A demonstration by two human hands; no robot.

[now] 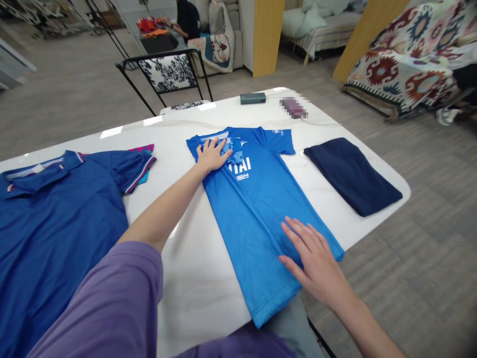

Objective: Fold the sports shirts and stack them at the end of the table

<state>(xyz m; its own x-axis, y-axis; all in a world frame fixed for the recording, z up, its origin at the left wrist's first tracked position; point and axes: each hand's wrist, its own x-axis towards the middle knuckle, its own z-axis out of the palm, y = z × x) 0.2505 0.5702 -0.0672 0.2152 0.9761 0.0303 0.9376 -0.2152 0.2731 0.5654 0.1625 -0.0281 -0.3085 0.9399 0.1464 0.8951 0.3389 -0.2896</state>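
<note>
A bright blue T-shirt (257,214) with white lettering lies on the white table, its left side folded inward lengthwise. One short sleeve sticks out at the far right, and the hem hangs over the near table edge. My left hand (212,155) presses flat near the collar, fingers spread. Over the lower right part of the shirt is my right hand (311,261), fingers stretched out and holding nothing; whether it touches the cloth I cannot tell. To the left lies a darker blue polo shirt (70,214) with striped sleeve trim. Right of the T-shirt is a folded navy cloth (352,174).
On the white table (194,278), a dark green box-like object (253,98) and a blurred-out purplish object (294,107) sit at the far end. A black-framed chair (167,74) stands behind it. A person (187,20) is in the background, near bright orange items.
</note>
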